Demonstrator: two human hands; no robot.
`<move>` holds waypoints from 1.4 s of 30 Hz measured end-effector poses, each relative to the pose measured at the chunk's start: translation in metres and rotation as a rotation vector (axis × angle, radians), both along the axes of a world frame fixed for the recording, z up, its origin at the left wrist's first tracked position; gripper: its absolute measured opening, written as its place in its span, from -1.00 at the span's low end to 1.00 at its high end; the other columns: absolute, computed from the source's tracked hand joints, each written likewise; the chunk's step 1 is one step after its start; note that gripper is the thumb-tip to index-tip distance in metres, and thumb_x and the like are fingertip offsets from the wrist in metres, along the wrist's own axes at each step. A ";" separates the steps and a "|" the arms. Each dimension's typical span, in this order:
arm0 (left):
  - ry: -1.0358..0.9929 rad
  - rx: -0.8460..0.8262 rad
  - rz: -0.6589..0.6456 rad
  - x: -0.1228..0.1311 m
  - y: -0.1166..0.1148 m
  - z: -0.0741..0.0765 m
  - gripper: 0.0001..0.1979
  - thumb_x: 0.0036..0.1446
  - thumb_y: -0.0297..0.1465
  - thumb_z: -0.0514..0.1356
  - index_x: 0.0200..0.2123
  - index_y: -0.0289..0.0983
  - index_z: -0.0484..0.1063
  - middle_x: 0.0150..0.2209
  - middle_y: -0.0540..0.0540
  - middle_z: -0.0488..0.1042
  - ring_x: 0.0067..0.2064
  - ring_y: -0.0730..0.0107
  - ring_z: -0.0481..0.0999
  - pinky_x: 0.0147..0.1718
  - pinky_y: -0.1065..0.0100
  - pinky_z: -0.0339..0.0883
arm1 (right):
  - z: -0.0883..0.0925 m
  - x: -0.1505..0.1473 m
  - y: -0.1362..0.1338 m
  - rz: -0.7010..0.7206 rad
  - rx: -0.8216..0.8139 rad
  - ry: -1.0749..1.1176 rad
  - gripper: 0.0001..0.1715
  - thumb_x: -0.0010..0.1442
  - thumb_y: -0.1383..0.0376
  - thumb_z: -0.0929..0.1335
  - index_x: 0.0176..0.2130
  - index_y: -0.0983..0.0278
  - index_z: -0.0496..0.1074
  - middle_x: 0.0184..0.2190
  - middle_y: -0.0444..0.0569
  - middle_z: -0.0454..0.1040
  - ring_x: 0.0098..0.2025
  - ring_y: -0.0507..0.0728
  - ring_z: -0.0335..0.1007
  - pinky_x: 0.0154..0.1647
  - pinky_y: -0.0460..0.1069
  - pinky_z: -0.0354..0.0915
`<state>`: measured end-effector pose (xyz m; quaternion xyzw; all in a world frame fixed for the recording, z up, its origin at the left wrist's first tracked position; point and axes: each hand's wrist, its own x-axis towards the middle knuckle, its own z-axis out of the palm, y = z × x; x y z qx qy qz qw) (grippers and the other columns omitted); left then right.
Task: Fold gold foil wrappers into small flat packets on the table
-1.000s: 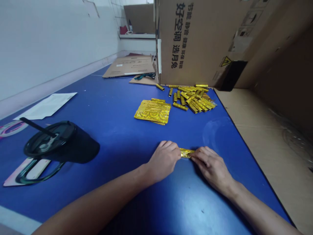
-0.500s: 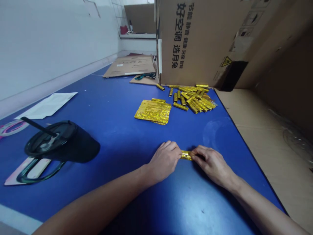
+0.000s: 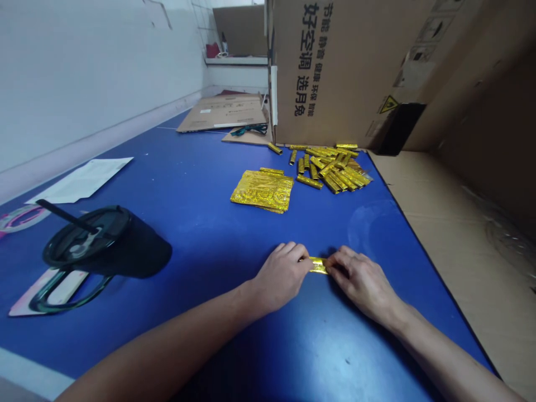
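A narrow strip of folded gold foil paper lies across the blue table in front of me. My left hand pinches its left end, and my right hand pinches the right end. Only the short middle stretch of the strip shows; its ends are hidden under my fingers. Beyond my hands rests a flat stack of gold foil sheets. To the right of that stack, several folded gold foil pieces are heaped against the cardboard box.
A large cardboard box stands at the back right. On the left are a dark lidded mug with a straw and a white paper sheet. Flat cardboard lies at the back. The blue table ends in a diagonal right edge.
The fingers of both hands have shifted slightly along the foil strip, and its visible middle looks flatter and brighter. The stack and the heap have not moved.
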<state>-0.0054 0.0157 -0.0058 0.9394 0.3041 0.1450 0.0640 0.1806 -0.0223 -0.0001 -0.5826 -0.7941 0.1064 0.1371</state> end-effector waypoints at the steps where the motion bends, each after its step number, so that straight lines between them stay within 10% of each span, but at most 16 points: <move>1: 0.028 0.013 -0.010 0.000 -0.001 0.001 -0.82 0.14 -0.51 -0.03 -0.35 -0.27 0.36 -0.29 -0.05 0.32 -0.26 0.34 0.26 -0.29 0.32 0.15 | 0.001 0.000 -0.001 0.008 0.014 -0.017 -0.81 0.15 0.36 0.18 -0.38 0.23 0.35 -0.45 -0.10 0.34 -0.44 0.04 0.28 -0.41 -0.05 0.19; 12: 0.126 -0.011 -0.076 -0.006 -0.007 0.005 -0.77 0.16 -0.53 -0.05 -0.15 -0.33 0.32 -0.22 -0.09 0.35 -0.17 0.31 0.27 -0.16 0.31 0.17 | 0.004 -0.003 -0.024 0.106 0.249 -0.270 -0.72 0.19 0.31 0.16 -0.20 0.24 0.40 -0.35 0.02 0.37 -0.36 0.12 0.20 -0.41 0.00 0.14; 29: -0.086 -0.193 -0.063 0.003 -0.011 0.005 -0.89 0.12 -0.50 0.03 -0.38 -0.32 0.34 -0.36 -0.05 0.28 -0.27 0.41 0.24 -0.23 0.39 0.19 | -0.006 0.006 -0.004 0.068 0.125 0.080 -0.85 0.15 0.26 0.23 -0.38 0.21 0.37 -0.29 -0.02 0.36 -0.26 0.12 0.23 -0.27 0.06 0.21; 42: 0.095 -0.023 -0.148 0.000 -0.020 0.004 -0.81 0.14 -0.53 -0.04 -0.23 -0.31 0.33 -0.34 -0.07 0.28 -0.30 0.35 0.23 -0.31 0.36 0.20 | -0.014 0.011 0.002 0.030 0.072 0.086 -0.63 0.16 0.12 0.20 -0.10 0.17 0.38 0.08 0.02 0.22 0.13 0.23 0.03 0.08 0.28 -0.04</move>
